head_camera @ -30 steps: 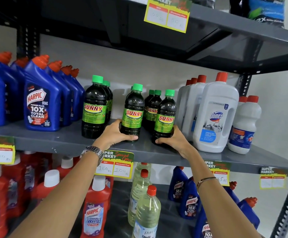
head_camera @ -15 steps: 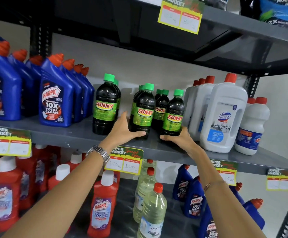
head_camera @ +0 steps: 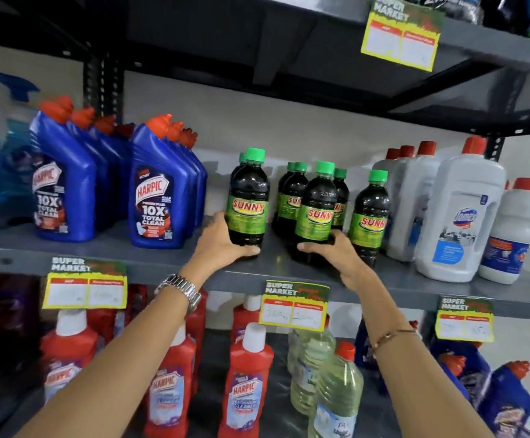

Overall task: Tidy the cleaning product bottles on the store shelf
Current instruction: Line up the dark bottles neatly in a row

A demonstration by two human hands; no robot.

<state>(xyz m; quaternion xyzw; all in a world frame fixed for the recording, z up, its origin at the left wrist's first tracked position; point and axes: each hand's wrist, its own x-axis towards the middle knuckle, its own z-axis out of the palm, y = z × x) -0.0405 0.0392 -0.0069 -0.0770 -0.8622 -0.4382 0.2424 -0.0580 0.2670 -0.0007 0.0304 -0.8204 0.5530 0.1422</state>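
Several dark Sunny bottles with green caps stand mid-shelf on the grey metal shelf. My left hand is wrapped around the base of the leftmost Sunny bottle, which stands upright near the front edge. My right hand grips the base of the middle front Sunny bottle. A third front Sunny bottle stands untouched just right of that hand. More Sunny bottles stand behind, partly hidden.
Blue Harpic bottles fill the shelf to the left and white Domex bottles the right. Below are red Harpic bottles, clear bottles and a price tag. An upper shelf hangs overhead.
My left hand has shifted from the middle Sunny bottle to the leftmost one. My right hand has moved from the right bottle to the middle one. The view has swung left.
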